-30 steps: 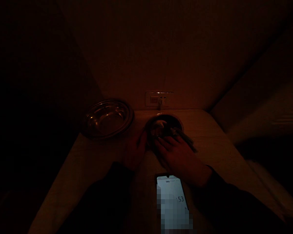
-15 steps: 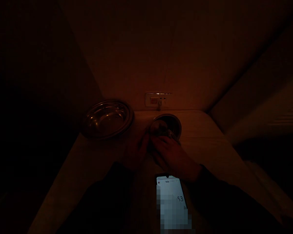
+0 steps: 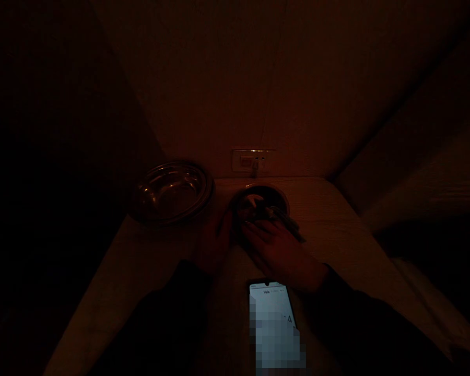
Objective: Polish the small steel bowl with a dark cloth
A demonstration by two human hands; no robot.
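Observation:
The scene is very dark. A small steel bowl (image 3: 279, 194) with some pale food in it stands on a light table (image 3: 337, 235) near the wall. My left hand (image 3: 214, 243) is cupped against the bowl's left side. My right hand (image 3: 282, 253) lies over the bowl's near rim, fingers closed on a thin metal utensil (image 3: 292, 225) that reaches into the bowl. Both arms are in dark sleeves.
A wider steel dish (image 3: 172, 190) sits to the left, at the table's edge. A lit phone (image 3: 274, 324) lies close to me, between my arms. A wall socket (image 3: 250, 161) with a plug is behind the bowl. Darkness hides the surroundings.
My right hand has shifted slightly over the small bowl and the utensil has moved with it. The left hand stays against the bowl. The number on the phone has changed.

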